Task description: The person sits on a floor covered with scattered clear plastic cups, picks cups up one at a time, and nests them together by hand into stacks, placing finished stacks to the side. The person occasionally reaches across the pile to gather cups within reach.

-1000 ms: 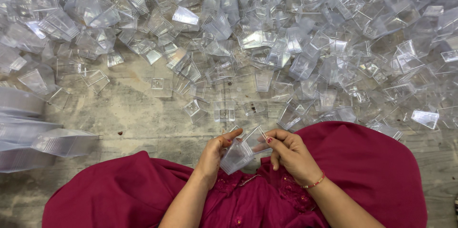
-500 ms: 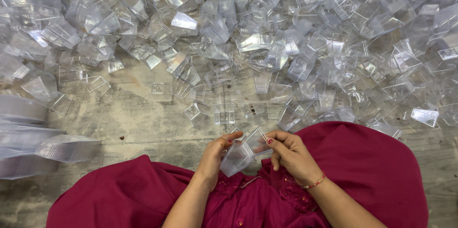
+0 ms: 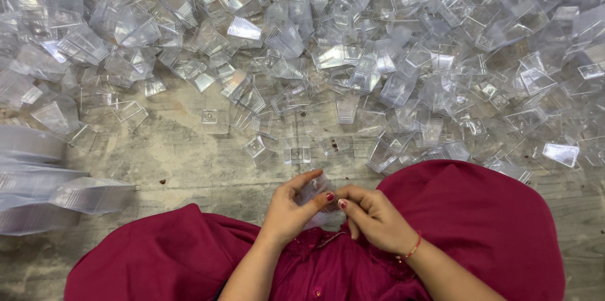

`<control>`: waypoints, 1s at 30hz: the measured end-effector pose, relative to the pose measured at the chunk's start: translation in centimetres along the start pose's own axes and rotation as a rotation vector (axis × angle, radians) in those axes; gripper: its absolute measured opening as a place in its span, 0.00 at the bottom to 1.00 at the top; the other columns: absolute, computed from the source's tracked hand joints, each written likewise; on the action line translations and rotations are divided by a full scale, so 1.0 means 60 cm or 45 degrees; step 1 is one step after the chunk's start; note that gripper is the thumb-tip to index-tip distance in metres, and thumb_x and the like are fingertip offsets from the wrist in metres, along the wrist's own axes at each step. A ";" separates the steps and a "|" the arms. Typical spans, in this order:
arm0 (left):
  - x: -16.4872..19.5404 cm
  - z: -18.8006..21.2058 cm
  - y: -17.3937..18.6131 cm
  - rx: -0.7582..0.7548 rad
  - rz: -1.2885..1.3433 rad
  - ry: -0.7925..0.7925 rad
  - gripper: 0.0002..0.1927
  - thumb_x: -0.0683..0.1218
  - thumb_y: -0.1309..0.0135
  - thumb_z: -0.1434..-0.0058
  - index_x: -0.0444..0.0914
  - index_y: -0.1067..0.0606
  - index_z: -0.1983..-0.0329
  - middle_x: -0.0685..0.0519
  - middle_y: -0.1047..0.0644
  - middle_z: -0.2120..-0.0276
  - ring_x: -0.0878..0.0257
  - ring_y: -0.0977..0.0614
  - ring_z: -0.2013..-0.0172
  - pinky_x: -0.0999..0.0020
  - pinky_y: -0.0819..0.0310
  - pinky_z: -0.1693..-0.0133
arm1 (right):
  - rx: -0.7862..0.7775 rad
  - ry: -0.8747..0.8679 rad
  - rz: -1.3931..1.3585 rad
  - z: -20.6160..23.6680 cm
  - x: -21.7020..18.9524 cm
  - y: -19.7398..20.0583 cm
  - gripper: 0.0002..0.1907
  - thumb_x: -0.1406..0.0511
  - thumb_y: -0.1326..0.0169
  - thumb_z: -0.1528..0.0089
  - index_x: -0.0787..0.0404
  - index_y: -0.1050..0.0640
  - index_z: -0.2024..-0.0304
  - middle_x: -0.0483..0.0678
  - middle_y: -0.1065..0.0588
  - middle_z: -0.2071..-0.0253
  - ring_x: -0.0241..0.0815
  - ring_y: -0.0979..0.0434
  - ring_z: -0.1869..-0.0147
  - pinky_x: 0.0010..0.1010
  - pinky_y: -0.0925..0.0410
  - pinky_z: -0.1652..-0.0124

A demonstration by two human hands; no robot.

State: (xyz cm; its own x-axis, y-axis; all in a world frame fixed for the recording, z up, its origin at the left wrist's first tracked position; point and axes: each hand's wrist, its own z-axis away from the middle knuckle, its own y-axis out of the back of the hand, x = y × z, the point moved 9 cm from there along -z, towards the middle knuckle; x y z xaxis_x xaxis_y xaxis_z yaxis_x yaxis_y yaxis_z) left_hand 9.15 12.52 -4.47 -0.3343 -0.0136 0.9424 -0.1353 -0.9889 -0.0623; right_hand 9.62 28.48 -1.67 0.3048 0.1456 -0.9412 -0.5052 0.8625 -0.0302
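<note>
A small clear plastic cup [image 3: 317, 189] sits between both hands, low in the middle of the view and just above the person's lap. The left hand [image 3: 291, 209] cradles it from the 8 o'clock side, thumb curled over the top and fingertips pressing its near wall, so this hand is grasping the cup. The right hand [image 3: 373, 216] comes in from 4 o'clock, its fingers bent and its fingertips [image 3: 342, 202] meeting the cup's lower right edge, a pinch rather than a full wrap. From the two grips the cup lies toward 12 o'clock, poking up and away from the body; its long axis seems to run roughly from 7 to 1 o'clock, though the glare on the plastic makes the exact tilt hard to read. The left hand covers more of the cup and is the closer of the two. Beyond it, from 10 to 2 o'clock, a large heap of clear cups [image 3: 353, 55] spreads over the worn floor [image 3: 189, 162], well apart from the hands, with a few loose ones near 12 o'clock. At 9 o'clock lie nested stacks of cups [image 3: 44, 181] on their sides. Dark red cloth [image 3: 479, 225] covers the knees on both sides of the hands.
</note>
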 end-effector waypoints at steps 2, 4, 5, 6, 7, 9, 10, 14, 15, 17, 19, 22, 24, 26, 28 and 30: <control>0.008 0.001 0.003 0.028 0.065 -0.045 0.31 0.48 0.34 0.45 0.35 0.26 0.38 0.46 0.18 0.50 0.61 0.18 0.48 0.66 0.24 0.46 | 0.080 0.035 -0.021 0.001 -0.004 0.011 0.14 0.67 0.55 0.31 0.66 0.21 0.49 0.50 0.17 0.60 0.26 0.30 0.80 0.19 0.33 0.76; 0.017 0.002 0.006 0.042 0.081 -0.105 0.31 0.47 0.35 0.45 0.35 0.26 0.37 0.47 0.18 0.51 0.62 0.19 0.50 0.66 0.24 0.47 | 0.172 0.097 -0.160 0.000 -0.007 0.028 0.14 0.67 0.55 0.32 0.66 0.21 0.51 0.46 0.15 0.58 0.26 0.33 0.82 0.18 0.34 0.77; 0.023 0.004 0.007 0.043 0.062 -0.141 0.31 0.46 0.35 0.45 0.35 0.26 0.37 0.47 0.18 0.52 0.62 0.19 0.51 0.67 0.25 0.47 | 0.186 0.078 -0.148 -0.001 -0.002 0.033 0.14 0.67 0.55 0.33 0.66 0.21 0.51 0.46 0.14 0.59 0.26 0.33 0.82 0.18 0.34 0.77; 0.030 0.006 0.008 0.045 0.042 -0.176 0.31 0.45 0.36 0.45 0.35 0.25 0.37 0.48 0.19 0.53 0.62 0.20 0.52 0.67 0.26 0.47 | 0.198 0.059 -0.137 -0.001 0.005 0.035 0.13 0.68 0.54 0.33 0.66 0.21 0.52 0.46 0.14 0.59 0.26 0.33 0.82 0.18 0.35 0.77; 0.032 0.008 0.006 0.031 0.050 -0.175 0.31 0.45 0.35 0.45 0.36 0.26 0.37 0.49 0.18 0.53 0.63 0.19 0.52 0.68 0.25 0.47 | 0.211 0.037 -0.126 0.000 0.012 0.037 0.13 0.68 0.53 0.33 0.66 0.20 0.52 0.46 0.14 0.60 0.26 0.33 0.81 0.18 0.35 0.78; 0.037 0.010 0.001 0.002 0.066 -0.176 0.31 0.44 0.35 0.45 0.36 0.27 0.37 0.50 0.18 0.54 0.64 0.19 0.52 0.69 0.24 0.48 | 0.126 0.187 -0.106 0.003 0.002 0.024 0.11 0.70 0.49 0.31 0.69 0.20 0.51 0.50 0.17 0.59 0.26 0.30 0.74 0.18 0.35 0.74; 0.041 0.012 0.001 0.012 0.007 -0.196 0.31 0.45 0.34 0.46 0.37 0.26 0.37 0.50 0.18 0.55 0.64 0.18 0.52 0.69 0.24 0.48 | 0.083 0.263 -0.096 0.006 -0.004 0.017 0.10 0.71 0.47 0.31 0.70 0.19 0.50 0.52 0.19 0.59 0.26 0.28 0.70 0.18 0.34 0.72; 0.060 0.018 0.005 0.072 -0.071 -0.272 0.32 0.44 0.33 0.47 0.37 0.25 0.37 0.48 0.17 0.55 0.63 0.17 0.52 0.68 0.22 0.48 | 0.258 0.206 -0.080 0.015 -0.003 0.042 0.09 0.71 0.48 0.32 0.69 0.19 0.53 0.57 0.19 0.62 0.26 0.32 0.77 0.19 0.36 0.76; 0.065 0.018 0.007 0.092 -0.050 -0.294 0.32 0.44 0.33 0.46 0.37 0.25 0.37 0.48 0.17 0.54 0.62 0.17 0.52 0.67 0.22 0.48 | 0.384 0.272 -0.115 0.020 -0.015 0.064 0.10 0.70 0.50 0.31 0.68 0.20 0.53 0.57 0.17 0.59 0.26 0.33 0.78 0.19 0.36 0.76; 0.068 0.018 0.007 0.091 -0.006 -0.276 0.33 0.44 0.33 0.47 0.38 0.27 0.36 0.49 0.18 0.53 0.62 0.18 0.51 0.67 0.22 0.47 | 0.587 0.325 -0.163 0.029 -0.029 0.099 0.11 0.69 0.53 0.31 0.67 0.21 0.52 0.56 0.16 0.55 0.26 0.35 0.80 0.18 0.36 0.76; 0.068 0.017 0.006 0.092 0.006 -0.238 0.34 0.43 0.34 0.47 0.39 0.28 0.35 0.50 0.19 0.53 0.62 0.18 0.51 0.66 0.22 0.48 | 0.747 0.298 -0.190 0.037 -0.031 0.122 0.12 0.67 0.55 0.30 0.66 0.22 0.51 0.55 0.16 0.53 0.26 0.37 0.81 0.18 0.37 0.76; 0.065 0.017 0.000 0.095 0.002 -0.187 0.38 0.41 0.35 0.48 0.43 0.32 0.32 0.51 0.20 0.53 0.63 0.18 0.53 0.66 0.21 0.49 | 0.778 0.381 -0.167 0.043 -0.040 0.118 0.14 0.65 0.56 0.29 0.67 0.23 0.50 0.53 0.17 0.53 0.26 0.34 0.79 0.18 0.35 0.75; 0.061 0.018 -0.003 0.088 0.019 -0.181 0.41 0.41 0.37 0.48 0.46 0.35 0.30 0.52 0.20 0.52 0.64 0.17 0.54 0.67 0.21 0.49 | 0.484 0.175 -0.204 0.024 -0.017 0.076 0.17 0.63 0.57 0.33 0.62 0.23 0.46 0.50 0.17 0.58 0.28 0.31 0.81 0.20 0.33 0.77; 0.071 0.024 -0.019 -0.012 -0.036 -0.331 0.38 0.42 0.36 0.44 0.43 0.35 0.29 0.49 0.21 0.52 0.64 0.19 0.51 0.68 0.24 0.47 | 0.231 0.142 -0.170 0.017 -0.017 0.042 0.20 0.61 0.58 0.32 0.62 0.21 0.44 0.47 0.20 0.66 0.28 0.30 0.81 0.20 0.32 0.76; 0.067 0.026 -0.027 -0.071 -0.028 -0.407 0.30 0.44 0.38 0.39 0.40 0.30 0.32 0.47 0.20 0.52 0.63 0.20 0.49 0.69 0.25 0.47 | 0.015 0.283 -0.068 0.017 -0.046 0.022 0.23 0.58 0.59 0.27 0.65 0.18 0.43 0.42 0.25 0.77 0.25 0.29 0.78 0.16 0.31 0.70; 0.055 0.020 -0.026 -0.082 0.040 -0.403 0.19 0.46 0.42 0.31 0.37 0.22 0.39 0.47 0.19 0.50 0.63 0.19 0.49 0.69 0.26 0.47 | 0.341 0.177 -0.017 0.000 -0.054 0.087 0.20 0.60 0.57 0.29 0.65 0.18 0.48 0.45 0.19 0.68 0.27 0.33 0.80 0.19 0.35 0.76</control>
State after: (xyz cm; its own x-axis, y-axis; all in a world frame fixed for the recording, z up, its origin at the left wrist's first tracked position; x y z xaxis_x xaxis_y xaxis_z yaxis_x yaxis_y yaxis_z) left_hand 9.36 13.82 -0.87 -0.0339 -0.0995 0.9945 -0.1912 -0.9760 -0.1041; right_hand 6.01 32.51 1.25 0.1872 0.0819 -0.9789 -0.2650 0.9638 0.0299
